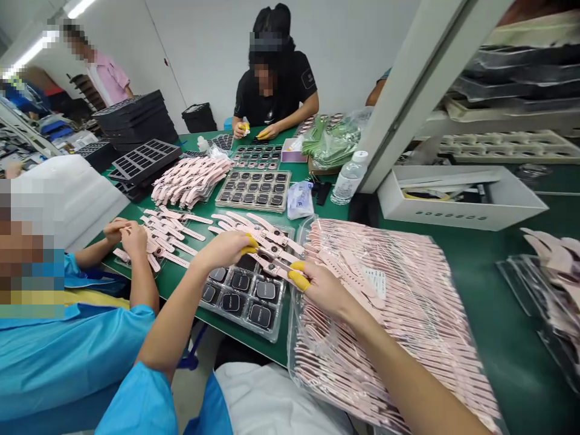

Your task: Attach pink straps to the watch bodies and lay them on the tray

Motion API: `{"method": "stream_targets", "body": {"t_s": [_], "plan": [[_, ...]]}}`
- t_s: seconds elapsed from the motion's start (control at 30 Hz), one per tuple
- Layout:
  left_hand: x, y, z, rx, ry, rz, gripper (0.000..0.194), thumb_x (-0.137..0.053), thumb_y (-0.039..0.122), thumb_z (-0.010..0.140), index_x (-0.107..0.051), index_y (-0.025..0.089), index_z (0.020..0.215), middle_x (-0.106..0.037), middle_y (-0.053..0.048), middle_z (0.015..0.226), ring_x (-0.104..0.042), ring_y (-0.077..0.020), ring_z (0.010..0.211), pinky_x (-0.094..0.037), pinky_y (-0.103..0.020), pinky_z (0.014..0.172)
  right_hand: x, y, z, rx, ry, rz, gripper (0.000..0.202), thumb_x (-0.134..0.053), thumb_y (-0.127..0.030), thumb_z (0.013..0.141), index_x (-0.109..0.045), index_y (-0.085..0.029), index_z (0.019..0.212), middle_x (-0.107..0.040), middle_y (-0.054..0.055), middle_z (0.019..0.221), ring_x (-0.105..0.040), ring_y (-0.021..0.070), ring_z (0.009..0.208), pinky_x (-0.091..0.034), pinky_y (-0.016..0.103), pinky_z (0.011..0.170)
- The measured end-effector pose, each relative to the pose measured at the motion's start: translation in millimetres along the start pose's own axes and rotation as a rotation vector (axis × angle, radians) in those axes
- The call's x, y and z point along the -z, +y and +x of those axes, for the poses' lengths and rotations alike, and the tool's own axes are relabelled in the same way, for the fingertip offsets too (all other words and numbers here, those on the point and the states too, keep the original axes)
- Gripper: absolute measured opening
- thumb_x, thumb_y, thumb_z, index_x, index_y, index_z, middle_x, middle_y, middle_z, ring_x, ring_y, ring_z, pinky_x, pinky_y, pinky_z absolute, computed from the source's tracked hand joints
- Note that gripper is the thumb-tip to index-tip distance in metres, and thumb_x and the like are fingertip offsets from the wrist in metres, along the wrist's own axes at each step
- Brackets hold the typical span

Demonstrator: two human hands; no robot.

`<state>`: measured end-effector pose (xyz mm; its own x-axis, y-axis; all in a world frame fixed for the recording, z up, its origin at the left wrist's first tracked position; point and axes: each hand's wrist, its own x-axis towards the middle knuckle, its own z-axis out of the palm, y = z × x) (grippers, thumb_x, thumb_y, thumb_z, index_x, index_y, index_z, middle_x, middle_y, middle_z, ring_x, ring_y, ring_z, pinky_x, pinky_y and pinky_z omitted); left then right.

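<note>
My left hand [229,249], with yellow finger covers, is closed on one end of a pink watch strap piece. My right hand [319,285], also in yellow finger covers, pinches the other end, so the piece spans the gap between them. Below them lies a clear tray [259,331] of square black watch faces. More pink-strapped watches [244,223] rest across the tray's far part. To the right, a big plastic-wrapped bundle of pink straps [408,302] has several loose straps [348,278] on top.
A co-worker's hands [129,235] are close on the left beside pink watches [170,232]. Another person [276,78] works across the green table. Filled trays [254,190], a bottle [350,178], a white box [462,211] and a slanted post [421,90] stand beyond.
</note>
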<state>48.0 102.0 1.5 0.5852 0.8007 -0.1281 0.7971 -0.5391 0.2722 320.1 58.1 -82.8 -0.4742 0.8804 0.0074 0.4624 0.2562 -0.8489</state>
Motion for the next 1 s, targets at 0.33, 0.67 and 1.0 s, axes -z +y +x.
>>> {"method": "stream_targets", "body": {"t_s": [0.33,0.67,1.0], "plan": [[-12.6,-18,-21,0.007,0.024,0.029,0.033,-0.049,0.016,0.099,-0.075,0.024,0.116,-0.072,-0.009,0.106,-0.064,-0.0244,0.101,-0.053,-0.037,0.090,-4,-8,-2,0.118,0.003,-0.040,0.026,-0.049,-0.029,0.100,-0.070,-0.022,0.087,-0.068,0.004,0.088,-0.060,0.0193,0.079,-0.041,0.032,0.072],[-14.9,-34,-33,0.035,-0.035,-0.100,0.031,-0.046,0.017,0.100,-0.075,0.022,0.113,-0.071,-0.009,0.116,-0.065,-0.0233,0.107,-0.054,-0.036,0.095,-11,-5,-1,0.067,-0.036,-0.089,0.025,-0.050,-0.034,0.104,-0.071,-0.021,0.103,-0.076,0.009,0.094,-0.064,0.0229,0.078,-0.041,0.032,0.068],[-16.1,-49,-24,0.281,-0.248,-0.178,0.030,-0.050,0.035,0.096,-0.073,0.019,0.108,-0.078,-0.010,0.112,-0.070,-0.0265,0.098,-0.052,-0.033,0.084,-20,2,-1,0.098,-0.053,-0.067,0.024,-0.057,-0.028,0.100,-0.072,-0.025,0.119,-0.079,0.008,0.100,-0.070,0.0254,0.084,-0.046,0.033,0.075]]}}
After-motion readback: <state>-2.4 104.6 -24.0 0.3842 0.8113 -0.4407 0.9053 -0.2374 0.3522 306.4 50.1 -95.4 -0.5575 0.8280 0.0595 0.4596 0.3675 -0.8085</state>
